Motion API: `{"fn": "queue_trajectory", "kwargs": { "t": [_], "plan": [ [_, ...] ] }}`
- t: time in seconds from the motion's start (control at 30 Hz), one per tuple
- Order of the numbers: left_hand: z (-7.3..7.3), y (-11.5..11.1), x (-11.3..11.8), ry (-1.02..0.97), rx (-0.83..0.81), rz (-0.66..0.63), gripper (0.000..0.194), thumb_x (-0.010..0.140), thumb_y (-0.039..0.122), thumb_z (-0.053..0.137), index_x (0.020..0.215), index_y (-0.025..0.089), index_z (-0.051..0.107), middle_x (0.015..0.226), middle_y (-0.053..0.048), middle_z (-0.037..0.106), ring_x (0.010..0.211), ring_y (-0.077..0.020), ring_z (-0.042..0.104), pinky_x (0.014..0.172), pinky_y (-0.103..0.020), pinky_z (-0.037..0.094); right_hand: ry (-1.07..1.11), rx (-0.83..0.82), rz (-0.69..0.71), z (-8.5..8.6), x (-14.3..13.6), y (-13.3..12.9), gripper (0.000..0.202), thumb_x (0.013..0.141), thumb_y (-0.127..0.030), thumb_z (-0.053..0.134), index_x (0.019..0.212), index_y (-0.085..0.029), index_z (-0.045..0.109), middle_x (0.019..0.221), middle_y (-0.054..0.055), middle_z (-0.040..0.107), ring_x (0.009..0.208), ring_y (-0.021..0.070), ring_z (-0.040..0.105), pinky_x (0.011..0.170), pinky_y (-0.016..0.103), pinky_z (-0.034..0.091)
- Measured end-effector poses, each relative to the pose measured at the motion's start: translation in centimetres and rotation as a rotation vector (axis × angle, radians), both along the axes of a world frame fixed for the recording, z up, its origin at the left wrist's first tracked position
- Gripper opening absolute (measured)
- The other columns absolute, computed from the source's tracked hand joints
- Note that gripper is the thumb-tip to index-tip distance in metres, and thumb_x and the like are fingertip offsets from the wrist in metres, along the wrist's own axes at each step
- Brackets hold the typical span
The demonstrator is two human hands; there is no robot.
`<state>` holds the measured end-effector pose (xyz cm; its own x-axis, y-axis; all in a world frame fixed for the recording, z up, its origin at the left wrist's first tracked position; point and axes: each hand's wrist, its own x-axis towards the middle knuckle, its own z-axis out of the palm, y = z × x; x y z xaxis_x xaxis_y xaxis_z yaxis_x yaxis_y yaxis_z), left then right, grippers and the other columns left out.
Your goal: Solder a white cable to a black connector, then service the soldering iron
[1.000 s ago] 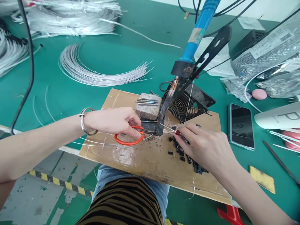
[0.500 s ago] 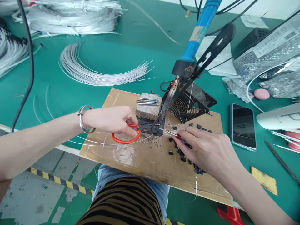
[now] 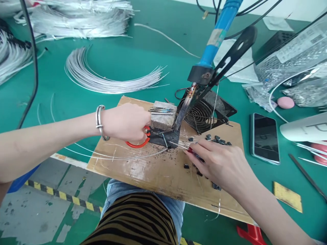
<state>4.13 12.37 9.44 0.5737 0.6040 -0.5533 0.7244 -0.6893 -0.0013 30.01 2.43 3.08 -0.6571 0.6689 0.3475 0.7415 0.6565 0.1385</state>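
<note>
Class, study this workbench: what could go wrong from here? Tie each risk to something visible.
1. Burn: the left hand and right hand are both near the lower end of the soldering iron; if it is hot, which the picture cannot show, a slip might burn.
2. Jab: the thin metal tool in the right hand points toward the left hand's side.
3. Scatter: loose black pieces beside the right hand could get knocked.
</note>
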Motion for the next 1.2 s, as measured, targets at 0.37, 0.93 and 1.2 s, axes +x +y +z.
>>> {"fn": "queue_trajectory", "kwargs": {
  "t": [0.37, 0.93, 1.2],
  "plan": [
    [-0.5, -0.6, 1.0, 0.078, 0.070, -0.132, 0.016, 0.098, 0.005, 0.077, 0.083, 0.012, 0.076, 0.073, -0.010, 0.064, 0.068, -0.0344, 0.067, 0.050, -0.031, 0.027, 0.057, -0.090, 0.091, -0.6, -0.7, -0.6, 0.048, 0.117, -0.026, 0.041, 0.076, -0.016, 0.064, 0.068, 0.000, 0.058, 0.058, 0.0114, 0.057, 0.053, 0.031, 0.029],
    [-1.5, -0.4, 0.3, 0.063, -0.029, -0.074, 0.021, 0.108, 0.006, 0.082, 0.088, 0.011, 0.077, 0.074, -0.009, 0.063, 0.068, -0.0332, 0.066, 0.051, -0.031, 0.029, 0.130, 0.023, -0.144, -0.9, -2.9, -1.2, 0.041, 0.112, -0.030, 0.055, 0.076, -0.014, 0.068, 0.065, -0.002, 0.057, 0.049, 0.0113, 0.054, 0.048, 0.032, 0.028],
    [-2.0, -0.5, -0.4, 0.028, -0.050, -0.029, 0.017, 0.106, 0.004, 0.081, 0.092, 0.011, 0.076, 0.075, -0.008, 0.063, 0.070, -0.0340, 0.067, 0.051, -0.031, 0.031, 0.093, 0.040, -0.310, -2.3, -6.1, -1.4, 0.040, 0.110, -0.023, 0.056, 0.071, -0.014, 0.064, 0.064, 0.002, 0.061, 0.047, 0.0131, 0.056, 0.047, 0.031, 0.027]
  ]
}}
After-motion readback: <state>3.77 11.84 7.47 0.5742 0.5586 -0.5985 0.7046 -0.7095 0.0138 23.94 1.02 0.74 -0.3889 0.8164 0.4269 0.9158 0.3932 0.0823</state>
